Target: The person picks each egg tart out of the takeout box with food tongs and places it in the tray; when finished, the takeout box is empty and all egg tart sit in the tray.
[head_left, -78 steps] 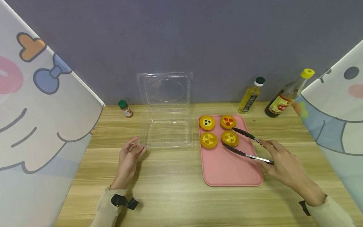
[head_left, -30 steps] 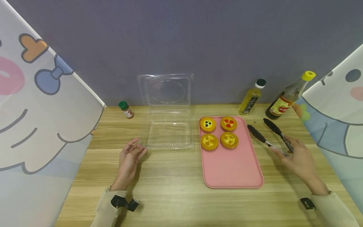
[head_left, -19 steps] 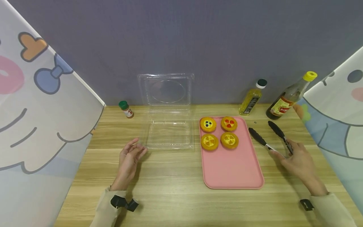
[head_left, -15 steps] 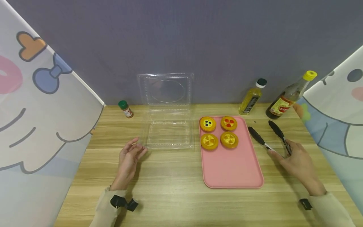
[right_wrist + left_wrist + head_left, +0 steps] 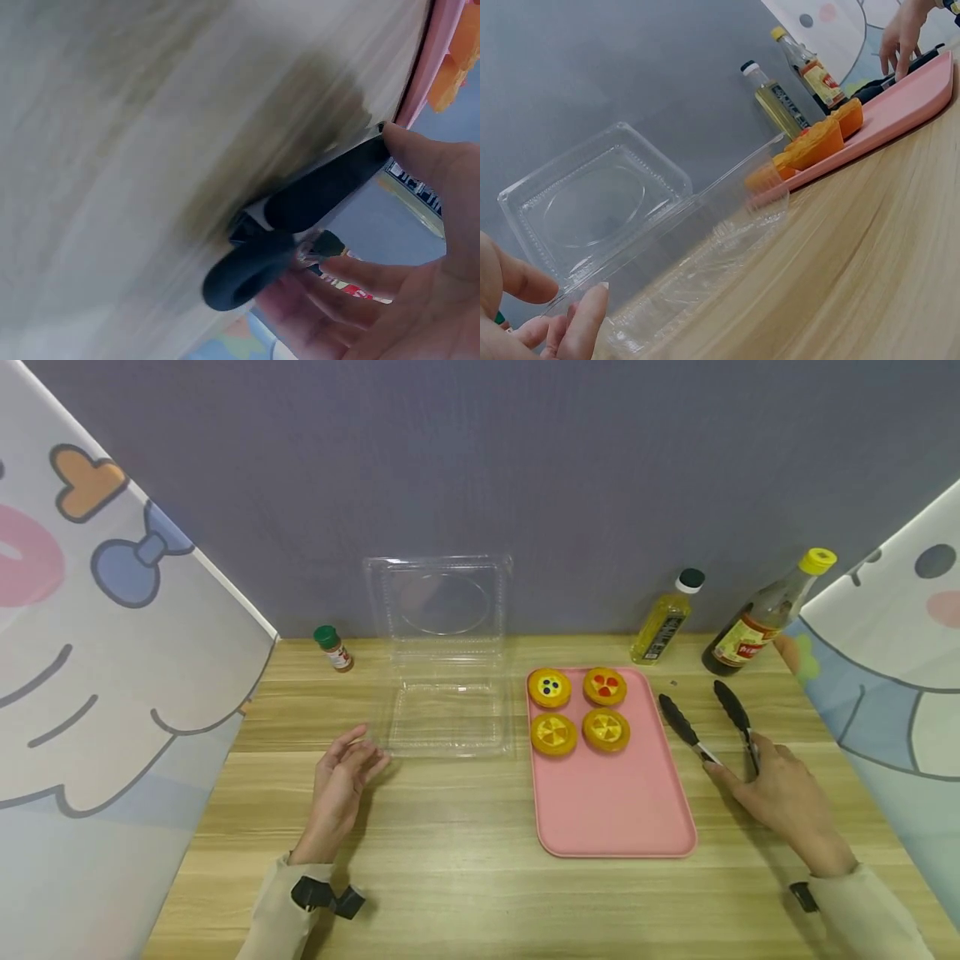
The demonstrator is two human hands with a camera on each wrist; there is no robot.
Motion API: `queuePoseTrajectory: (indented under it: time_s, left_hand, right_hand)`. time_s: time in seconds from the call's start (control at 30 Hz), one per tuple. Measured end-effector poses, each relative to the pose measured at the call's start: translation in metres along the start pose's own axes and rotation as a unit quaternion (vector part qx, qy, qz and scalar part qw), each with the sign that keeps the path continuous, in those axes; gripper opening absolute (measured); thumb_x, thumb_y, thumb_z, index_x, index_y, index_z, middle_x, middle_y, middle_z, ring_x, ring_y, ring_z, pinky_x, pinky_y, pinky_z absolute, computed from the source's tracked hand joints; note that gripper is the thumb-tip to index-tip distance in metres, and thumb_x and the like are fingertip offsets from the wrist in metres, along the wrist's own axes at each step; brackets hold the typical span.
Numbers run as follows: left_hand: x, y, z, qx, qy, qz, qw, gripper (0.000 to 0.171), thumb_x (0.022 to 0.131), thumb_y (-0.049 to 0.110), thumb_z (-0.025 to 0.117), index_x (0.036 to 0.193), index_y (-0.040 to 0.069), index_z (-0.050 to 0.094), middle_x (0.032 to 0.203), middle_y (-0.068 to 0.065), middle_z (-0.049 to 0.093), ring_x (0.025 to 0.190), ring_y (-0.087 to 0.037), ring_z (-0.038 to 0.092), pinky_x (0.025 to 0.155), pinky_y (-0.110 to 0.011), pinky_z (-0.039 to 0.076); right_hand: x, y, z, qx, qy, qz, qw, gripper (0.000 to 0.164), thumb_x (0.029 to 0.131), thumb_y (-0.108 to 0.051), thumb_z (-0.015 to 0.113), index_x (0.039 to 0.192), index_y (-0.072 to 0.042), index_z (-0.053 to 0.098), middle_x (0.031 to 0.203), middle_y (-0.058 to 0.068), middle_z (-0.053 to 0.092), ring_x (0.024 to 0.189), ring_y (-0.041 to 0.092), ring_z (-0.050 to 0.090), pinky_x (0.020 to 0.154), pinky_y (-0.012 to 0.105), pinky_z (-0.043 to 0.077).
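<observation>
At the left front corner of a clear plastic clamshell container [image 5: 450, 752], my left hand [image 5: 341, 785] pinches the edge between thumb and fingers. The container's lid [image 5: 600, 202] is raised at the back. On the right, my right hand [image 5: 783, 797] holds black-tipped metal tongs [image 5: 678, 720], thumb on one arm and fingers at the other. The tongs' arms are spread, low over the table beside the pink tray [image 5: 615, 818]. Several tarts lie at the tray's far end: one blueberry-topped tart [image 5: 549, 687], one red-topped tart [image 5: 604, 686] and two with yellow wedges, including the front right tart [image 5: 607, 730].
Behind the tray stand an oil bottle [image 5: 662, 622] and a dark sauce bottle [image 5: 757, 622] with a yellow cap. A small green-capped spice jar [image 5: 333, 649] stands at the back left. A grey wall [image 5: 480, 485] closes off the wooden table [image 5: 450, 893] at the back.
The right hand has carried the tongs from around the front right tart off to the tray's right side and lowered them near the table. The left hand and container have stayed put.
</observation>
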State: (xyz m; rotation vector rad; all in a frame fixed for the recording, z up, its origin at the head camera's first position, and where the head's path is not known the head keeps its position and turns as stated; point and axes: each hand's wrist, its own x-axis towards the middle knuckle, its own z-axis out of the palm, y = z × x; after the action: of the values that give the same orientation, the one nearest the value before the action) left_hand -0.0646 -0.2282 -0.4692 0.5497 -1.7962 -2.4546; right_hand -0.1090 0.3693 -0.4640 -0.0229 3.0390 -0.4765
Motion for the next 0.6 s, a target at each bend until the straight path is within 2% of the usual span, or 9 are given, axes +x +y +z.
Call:
queuePoseTrajectory:
  time_s: [0.23,0.5,0.6]
  left_hand:
    - [-0.002,-0.001,-0.002,0.003,-0.004,0.005,1.0,0.037,0.107,0.005,0.054,0.143,0.001,0.047,0.1,0.004,0.064,0.091,-0.007,0.067,0.092,-0.025,0.067]
    - [-0.004,0.001,-0.003,0.028,0.011,0.008,0.9995,0.03,0.105,0.005,0.056,0.136,0.003,0.055,0.094,0.005,0.065,0.086,-0.008,0.067,0.086,-0.026,0.069]
    - [-0.005,0.001,-0.004,0.038,0.012,0.005,0.9992,0.03,0.105,0.004,0.056,0.135,0.002,0.056,0.092,0.006,0.065,0.084,-0.008,0.066,0.082,-0.026,0.069]
  right_hand:
    - [0.0,-0.009,-0.002,0.004,0.005,-0.005,1.0,0.103,0.097,-0.061,0.064,0.152,0.019,0.028,0.138,0.055,0.037,0.112,0.076,0.042,0.083,0.086,0.045]
    - [-0.001,-0.022,-0.001,0.026,0.061,-0.042,0.997,0.096,0.096,-0.05,0.072,0.15,0.019,0.033,0.135,0.053,0.041,0.114,0.074,0.041,0.089,0.086,0.041]
    - [-0.002,-0.027,-0.002,0.03,0.068,-0.044,0.996,0.094,0.097,-0.049,0.071,0.151,0.018,0.033,0.135,0.053,0.042,0.114,0.074,0.041,0.09,0.086,0.041]
